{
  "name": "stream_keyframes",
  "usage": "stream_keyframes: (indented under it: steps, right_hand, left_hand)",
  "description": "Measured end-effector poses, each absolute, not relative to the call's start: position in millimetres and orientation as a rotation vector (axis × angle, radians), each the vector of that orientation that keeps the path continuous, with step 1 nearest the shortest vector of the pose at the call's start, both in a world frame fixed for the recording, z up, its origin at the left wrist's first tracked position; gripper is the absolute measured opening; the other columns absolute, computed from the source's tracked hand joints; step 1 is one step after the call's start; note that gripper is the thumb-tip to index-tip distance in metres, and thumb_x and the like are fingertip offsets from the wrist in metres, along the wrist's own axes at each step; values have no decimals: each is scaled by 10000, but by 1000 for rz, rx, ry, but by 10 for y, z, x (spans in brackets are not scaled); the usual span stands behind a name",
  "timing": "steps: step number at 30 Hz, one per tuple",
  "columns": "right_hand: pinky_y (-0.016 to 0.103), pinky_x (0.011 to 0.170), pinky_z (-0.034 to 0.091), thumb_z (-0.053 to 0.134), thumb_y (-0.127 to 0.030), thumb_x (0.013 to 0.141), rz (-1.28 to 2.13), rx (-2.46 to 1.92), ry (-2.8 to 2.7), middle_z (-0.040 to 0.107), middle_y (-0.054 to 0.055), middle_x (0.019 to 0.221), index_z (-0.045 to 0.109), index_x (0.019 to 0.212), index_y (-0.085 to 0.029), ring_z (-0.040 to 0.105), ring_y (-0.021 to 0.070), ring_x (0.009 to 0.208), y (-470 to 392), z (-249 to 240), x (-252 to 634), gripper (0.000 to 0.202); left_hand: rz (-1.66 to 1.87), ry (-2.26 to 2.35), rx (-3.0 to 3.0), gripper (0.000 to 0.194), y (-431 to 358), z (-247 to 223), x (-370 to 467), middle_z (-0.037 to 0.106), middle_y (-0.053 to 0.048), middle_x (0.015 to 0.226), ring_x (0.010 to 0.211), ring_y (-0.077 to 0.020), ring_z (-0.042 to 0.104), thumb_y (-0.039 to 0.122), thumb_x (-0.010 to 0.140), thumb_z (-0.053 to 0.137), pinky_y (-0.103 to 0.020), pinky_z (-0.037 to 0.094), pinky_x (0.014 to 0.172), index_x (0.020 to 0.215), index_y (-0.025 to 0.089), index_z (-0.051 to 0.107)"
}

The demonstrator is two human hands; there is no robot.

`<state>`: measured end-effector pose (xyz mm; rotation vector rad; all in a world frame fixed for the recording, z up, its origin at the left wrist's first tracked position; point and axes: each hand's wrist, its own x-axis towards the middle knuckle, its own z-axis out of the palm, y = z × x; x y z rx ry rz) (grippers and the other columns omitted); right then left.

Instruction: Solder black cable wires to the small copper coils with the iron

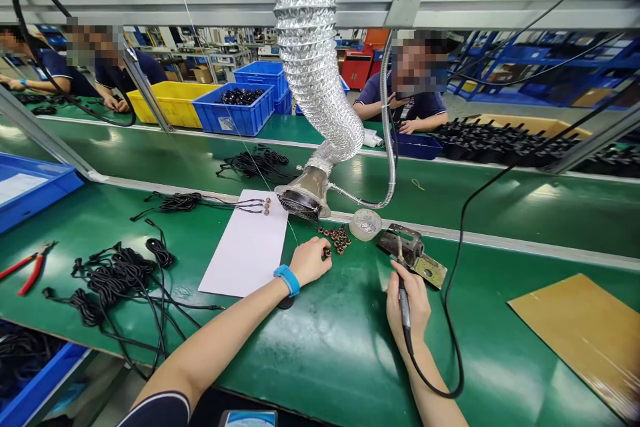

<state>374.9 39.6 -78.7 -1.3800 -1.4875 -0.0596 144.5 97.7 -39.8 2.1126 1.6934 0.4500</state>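
- While pinching one small round part (327, 253) between thumb and fingertips of the left hand (310, 263), grip lightly and check which way it faces.
- Take singly from the pile of like parts (341, 240) just beyond those fingertips, best without scattering the rest.
- Hold the soldering iron (405, 310) pen-fashion, as now with fingers wrapped round the handle in the right hand (419, 305), tip at the metal stand (434, 271) just ahead, well apart from left-hand fingers.
- Avoid snagging the thin wire (293, 230) near the left hand.
- Lay parts neatly on the white sheet (245, 247), left of the left hand.
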Motion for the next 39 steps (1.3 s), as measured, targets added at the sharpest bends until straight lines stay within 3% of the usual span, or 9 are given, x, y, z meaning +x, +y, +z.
stream_keyframes:
  steps: [5,9,18,24,29,35,39]
  right_hand:
    - [297,773,482,517,-270,968,-52,-1388,-1492,607,52,895,661,1208,-189,594,145,779,400,-798,3754,290]
    - [290,762,486,516,-278,969,-62,-1393,-1481,605,45,883,667,1193,-195,591,141,768,399,-787,3739,283]
    - [288,768,489,499,-315,975,-51,-1419,-1479,605,45,881,666,1197,-193,597,147,788,400,-818,3753,303]
    - [290,773,493,491,-330,978,-62,-1428,-1478,609,39,874,672,1179,-198,598,148,778,409,-807,3753,301]
    - [273,758,477,513,-303,969,-57,-1412,-1475,623,52,880,684,1161,-177,593,144,768,401,-750,3754,286]
    - [282,785,475,521,-318,961,-117,-1458,-1458,638,54,839,704,1146,-174,586,155,760,421,-753,3768,297]
    - [287,805,476,511,-326,965,-107,-1481,-1463,627,46,808,694,1172,-176,583,157,764,424,-783,3773,314]
  left_hand:
    - [446,1756,2085,266,993,-406,1451,674,-65,1000,855,-218,661,400,847,660,-295,482,725,1013,192,647]
    - [444,1755,2091,184,1004,-434,1441,675,-60,991,848,-207,660,368,871,636,-286,477,730,939,198,653]
    - [457,1710,2097,139,994,-415,1441,681,-34,954,816,-185,654,300,872,608,-267,464,696,963,214,666]
    - [458,1727,2077,250,989,-387,1442,683,-54,947,824,-209,659,401,836,670,-282,476,705,979,195,666]
    - [469,1688,2091,92,966,-260,1427,693,-48,885,809,-196,658,271,837,627,-273,467,710,840,194,675]
    - [458,1461,2105,72,710,118,1043,680,24,686,657,-138,626,262,800,654,-225,433,636,811,190,657]
    - [404,1348,2104,32,408,152,677,667,34,660,604,-111,590,212,794,648,-210,420,625,781,183,649]
